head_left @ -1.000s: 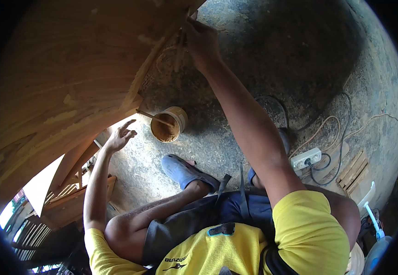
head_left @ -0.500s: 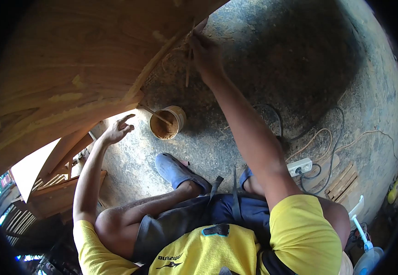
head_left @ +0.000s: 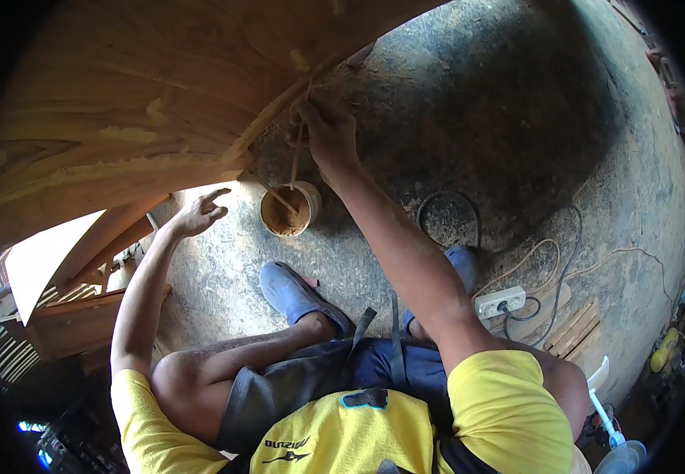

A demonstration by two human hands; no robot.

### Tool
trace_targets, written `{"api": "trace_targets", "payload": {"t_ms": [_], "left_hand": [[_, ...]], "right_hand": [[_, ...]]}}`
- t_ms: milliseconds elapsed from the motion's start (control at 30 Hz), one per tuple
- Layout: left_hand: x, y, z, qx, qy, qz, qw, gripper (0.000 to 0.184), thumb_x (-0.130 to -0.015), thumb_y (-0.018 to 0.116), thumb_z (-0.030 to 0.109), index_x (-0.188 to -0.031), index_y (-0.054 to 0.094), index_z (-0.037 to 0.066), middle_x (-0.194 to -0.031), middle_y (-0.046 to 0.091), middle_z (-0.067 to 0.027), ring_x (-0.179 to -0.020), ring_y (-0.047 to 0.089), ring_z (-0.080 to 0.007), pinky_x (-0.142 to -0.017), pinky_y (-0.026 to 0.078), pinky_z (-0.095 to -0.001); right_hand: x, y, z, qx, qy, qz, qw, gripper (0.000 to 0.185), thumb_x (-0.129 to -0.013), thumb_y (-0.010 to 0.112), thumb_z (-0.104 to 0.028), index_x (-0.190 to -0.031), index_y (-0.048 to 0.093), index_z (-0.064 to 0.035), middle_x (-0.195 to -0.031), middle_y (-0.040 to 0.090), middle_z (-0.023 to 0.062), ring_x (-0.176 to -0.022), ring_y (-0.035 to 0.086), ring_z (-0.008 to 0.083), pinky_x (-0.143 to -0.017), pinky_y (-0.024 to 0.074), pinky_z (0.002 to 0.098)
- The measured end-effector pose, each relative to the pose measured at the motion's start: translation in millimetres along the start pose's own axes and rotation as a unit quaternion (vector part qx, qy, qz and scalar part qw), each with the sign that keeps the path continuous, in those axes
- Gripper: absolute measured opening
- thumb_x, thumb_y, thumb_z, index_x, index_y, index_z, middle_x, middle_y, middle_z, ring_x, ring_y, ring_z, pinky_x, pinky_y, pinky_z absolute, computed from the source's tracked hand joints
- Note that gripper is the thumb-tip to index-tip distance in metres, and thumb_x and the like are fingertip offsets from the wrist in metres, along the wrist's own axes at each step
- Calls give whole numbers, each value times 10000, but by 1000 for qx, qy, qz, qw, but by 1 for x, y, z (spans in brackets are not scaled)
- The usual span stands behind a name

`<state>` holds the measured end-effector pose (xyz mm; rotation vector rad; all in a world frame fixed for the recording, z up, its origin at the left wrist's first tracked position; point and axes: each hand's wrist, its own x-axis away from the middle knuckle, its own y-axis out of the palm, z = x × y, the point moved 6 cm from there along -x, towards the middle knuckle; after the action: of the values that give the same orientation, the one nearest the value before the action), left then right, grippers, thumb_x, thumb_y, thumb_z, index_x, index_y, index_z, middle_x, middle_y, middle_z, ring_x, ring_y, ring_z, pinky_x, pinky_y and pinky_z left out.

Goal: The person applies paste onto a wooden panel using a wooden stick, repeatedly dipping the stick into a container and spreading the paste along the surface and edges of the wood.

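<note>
My right hand (head_left: pixel 328 141) is closed around a thin wooden stick (head_left: pixel 296 162) beside the edge of a large brown wooden panel (head_left: pixel 82 103). The stick's lower end points down towards a small tub (head_left: pixel 315 207) of brown paste (head_left: pixel 287 218); I cannot tell whether it touches the tub. A second stick (head_left: pixel 275 195) leans in the paste. Pale yellowish smears (head_left: pixel 133 134) mark the panel's face, with a long band along its edge. My left hand (head_left: pixel 198 216) hangs below the panel's lower corner, fingers apart and holding nothing.
A white power strip (head_left: pixel 500 302) with a plugged-in black cord lies on the floor right of my legs, near some wooden strips (head_left: pixel 575 332). A black cable loop (head_left: pixel 476 225) rests by my right shoe (head_left: pixel 462 265). Boards (head_left: pixel 82 316) stand at the left.
My right hand has moved left and down along the panel edge, bringing the stick nearer the tub. My left hand stays open below the panel. The camera view has shifted slightly.
</note>
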<state>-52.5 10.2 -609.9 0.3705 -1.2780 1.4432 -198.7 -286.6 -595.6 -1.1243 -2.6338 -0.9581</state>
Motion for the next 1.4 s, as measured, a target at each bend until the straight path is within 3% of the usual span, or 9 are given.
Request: {"api": "trace_targets", "payload": {"t_ms": [233, 533, 833, 900, 933, 1100, 1233, 1367, 1400], "left_hand": [[-5, 1, -2, 9, 19, -9, 1000, 604, -992, 613, 280, -1538, 410, 121, -1172, 727, -207, -1132, 679, -253, -1001, 502, -387], [-14, 49, 51, 68, 132, -160, 976, 842, -1003, 632, 269, -1620, 103, 49, -1179, 738, -163, -1097, 699, -212, -997, 513, -347], [-43, 74, 66, 126, 109, -66, 984, 565, -1053, 447, 198, -1563, 284, 19, -1045, 719, -219, -919, 757, -287, -800, 645, -392], [-48, 67, 87, 96, 124, -80, 984, 500, -1066, 422, 215, -1529, 369, 35, -1029, 709, -215, -901, 755, -307, -786, 655, -394], [-46, 60, 106, 59, 125, -63, 988, 493, -1068, 431, 225, -1518, 381, 31, -1035, 699, -223, -917, 747, -321, -830, 643, -412], [-18, 35, 235, 41, 207, -94, 973, 489, -1058, 483, 237, -1492, 400, 27, -1125, 659, -250, -988, 717, -372, -969, 572, -466], [-86, 62, 231, 342, 110, -153, 921, 445, -1051, 506, 224, -1457, 424, 61, -1110, 668, -193, -917, 723, -303, -769, 599, -385], [-92, 55, 272, 144, 242, -86, 956, 559, -961, 679, 214, -1446, 439, 73, -1132, 652, -145, -783, 709, -196, -603, 581, -290], [-108, 57, 251, 248, 126, -141, 950, 645, -927, 734, 239, -1467, 425, 67, -1139, 650, -141, -749, 699, -180, -586, 566, -270]], "right_hand": [[-11, 3, -16, -52, -23, 44, 997, 192, -1016, 563, -153, -987, 690, -13, -847, 665, 78, -719, 654, 140, -639, 563, 311], [39, 10, -76, 123, 13, -129, 984, 304, -1055, 504, -189, -1287, 602, -18, -880, 689, 81, -716, 644, 113, -586, 537, 296], [54, 16, -124, 550, -23, -436, 712, 353, -1060, 493, -169, -1386, 555, -50, -926, 724, 144, -751, 711, 225, -688, 570, 390], [65, 8, -135, 645, -251, -467, 550, 364, -1033, 491, -140, -1380, 564, -59, -947, 720, 193, -809, 721, 335, -772, 561, 483], [81, 12, -164, 721, -170, -458, 492, 383, -993, 504, -117, -1358, 576, -28, -998, 707, 239, -885, 713, 397, -818, 549, 525], [84, -38, -181, 800, -176, -382, 429, 358, -947, 519, -91, -1281, 609, 0, -994, 712, 226, -910, 723, 369, -823, 564, 503], [71, -67, -183, 804, -212, -300, 467, 249, -922, 555, -98, -1128, 674, -24, -958, 730, 165, -895, 730, 336, -793, 585, 463], [49, -93, -169, 858, -203, -276, 382, 135, -866, 627, -136, -884, 743, -70, -890, 740, 127, -896, 735, 315, -762, 594, 435], [48, -100, -166, 855, -212, -279, 382, 128, -852, 636, -141, -843, 747, -79, -879, 741, 121, -893, 735, 311, -759, 594, 429]]}}
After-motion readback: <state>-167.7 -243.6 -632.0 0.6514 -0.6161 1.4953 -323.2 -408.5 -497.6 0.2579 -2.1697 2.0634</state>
